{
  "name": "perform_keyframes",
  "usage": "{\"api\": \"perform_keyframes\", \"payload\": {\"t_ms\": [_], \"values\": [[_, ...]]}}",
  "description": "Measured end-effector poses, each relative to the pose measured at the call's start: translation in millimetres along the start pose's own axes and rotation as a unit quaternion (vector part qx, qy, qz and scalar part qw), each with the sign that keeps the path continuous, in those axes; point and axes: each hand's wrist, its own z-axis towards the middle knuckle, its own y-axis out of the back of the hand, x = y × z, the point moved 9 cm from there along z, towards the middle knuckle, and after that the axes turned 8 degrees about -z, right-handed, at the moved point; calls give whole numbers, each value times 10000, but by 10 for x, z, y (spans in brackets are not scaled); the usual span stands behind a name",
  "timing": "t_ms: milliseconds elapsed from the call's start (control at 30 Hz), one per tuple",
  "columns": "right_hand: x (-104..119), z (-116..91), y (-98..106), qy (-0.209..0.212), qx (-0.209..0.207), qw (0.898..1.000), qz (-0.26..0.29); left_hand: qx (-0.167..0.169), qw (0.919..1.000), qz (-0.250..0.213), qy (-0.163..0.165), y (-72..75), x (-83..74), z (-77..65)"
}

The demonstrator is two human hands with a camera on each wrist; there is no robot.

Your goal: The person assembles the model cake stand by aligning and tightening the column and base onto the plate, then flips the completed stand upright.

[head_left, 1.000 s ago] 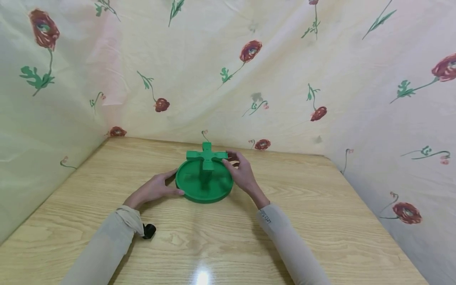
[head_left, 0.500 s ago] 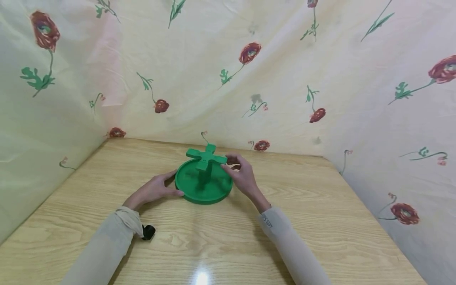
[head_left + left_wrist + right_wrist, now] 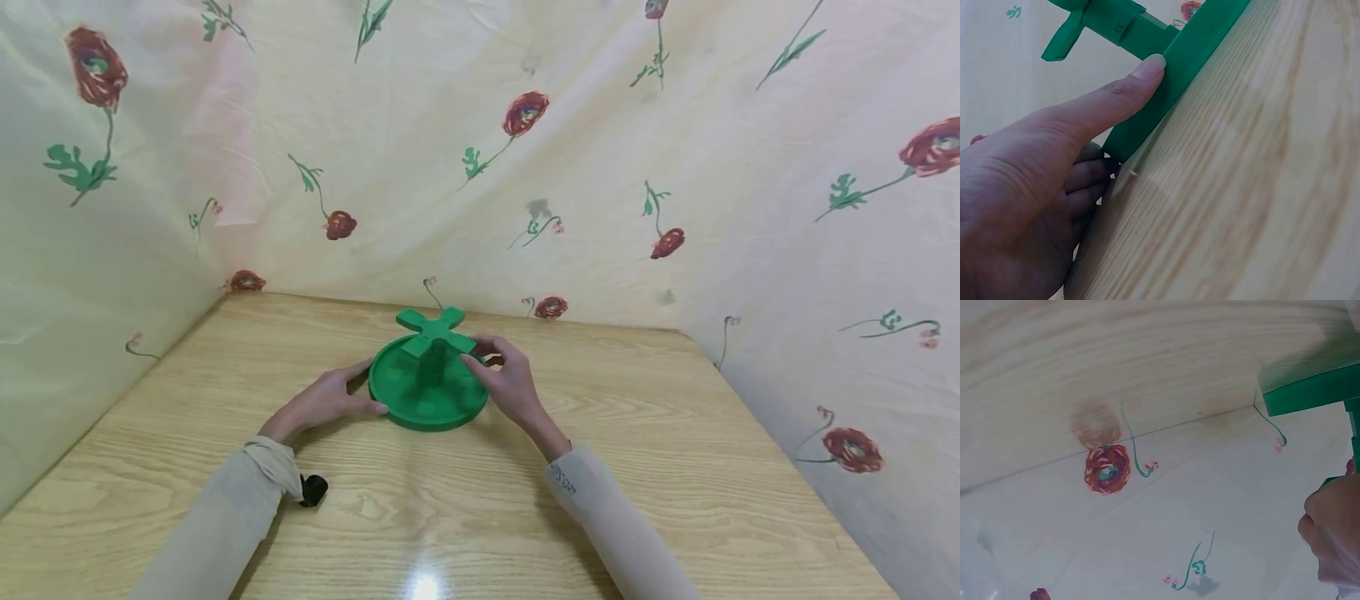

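Observation:
A green plastic stand is on the table, with a round, raised-rim base (image 3: 427,421) and a thick post. Topping the post is a four-armed cross-shaped piece (image 3: 435,331). My left hand (image 3: 330,396) grips the base's left edge, thumb on the near side and fingers round the back; its thumb (image 3: 1129,84) presses the rim in the left wrist view. My right hand (image 3: 512,379) pinches the tip of the cross's right-hand arm between thumb and fingers. In the right wrist view that hand (image 3: 1338,528) is partly cut off, with its fingertips hidden.
The wood-grain table (image 3: 645,467) runs back to a flowered cloth (image 3: 420,150), which also hangs along both sides. A small black object (image 3: 313,490) sits by the left cuff. Light glares off the table's near edge.
The cross has turned clockwise, seen from above, from square-on to diagonal. My right hand has followed its arm slightly toward me. The base and my left hand have stayed in place.

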Motion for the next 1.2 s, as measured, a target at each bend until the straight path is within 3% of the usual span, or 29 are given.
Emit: {"api": "perform_keyframes", "payload": {"t_ms": [467,633,833,1000,1100,1200], "values": [[47,-94,-78,141,61,9999,-7,-9,10000,31,12,-1,16,-8],[243,-146,-88,566,111,9983,-48,-15,10000,16,25,-6,16,-10],[554,-124,127,761,-367,9962,-207,-17,10000,-27,7,-15,15,8],[240,-7,157,428,-669,9964,-294,-6,10000,-35,-17,-16,20,17],[-10,60,77,241,-494,9981,-270,-3,10000,-28,-36,-14,14,16],[-110,93,-9,146,-122,9997,-180,-15,10000,-22,-31,-8,9,17]]}}
